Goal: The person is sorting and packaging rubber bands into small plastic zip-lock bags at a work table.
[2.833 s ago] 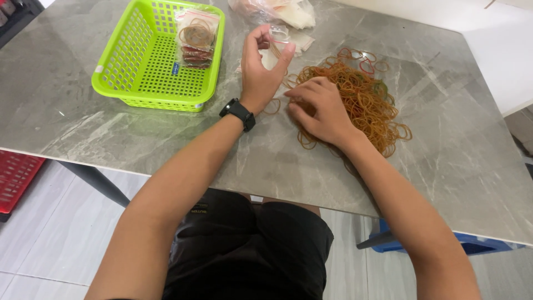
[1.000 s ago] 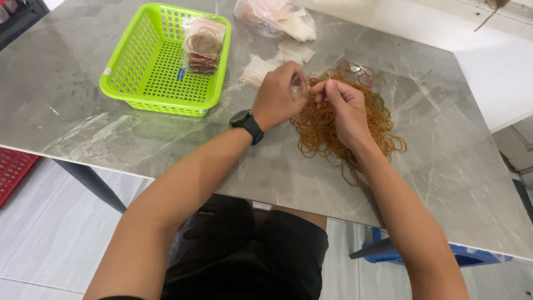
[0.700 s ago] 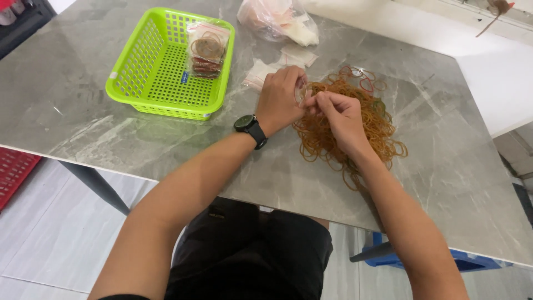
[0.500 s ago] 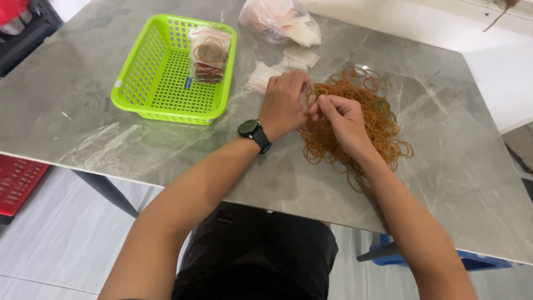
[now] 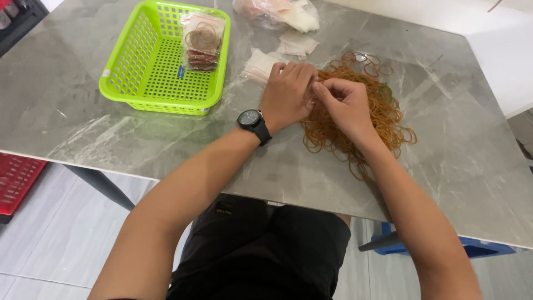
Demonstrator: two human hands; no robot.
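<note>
A heap of tan rubber bands (image 5: 383, 114) lies on the grey marble table (image 5: 461, 166). My left hand (image 5: 286, 94), with a black watch on its wrist, is closed at the heap's left edge. My right hand (image 5: 347, 105) rests on the heap and its fingertips meet the left hand's fingers. Both pinch something small between them, most likely rubber bands; the fingers hide it. Small clear plastic bags (image 5: 261, 64) lie just beyond my left hand.
A lime green plastic basket (image 5: 147, 61) at the left holds filled bags of rubber bands (image 5: 201, 44). More clear bags (image 5: 277, 14) are piled at the far edge. A red crate (image 5: 16, 178) stands on the floor at the left, a blue stool (image 5: 477, 247) under the table's right side.
My hands came together from apart and dropped from slightly raised down onto the heap's left edge. The view shifted so basket and heap sit further right.
</note>
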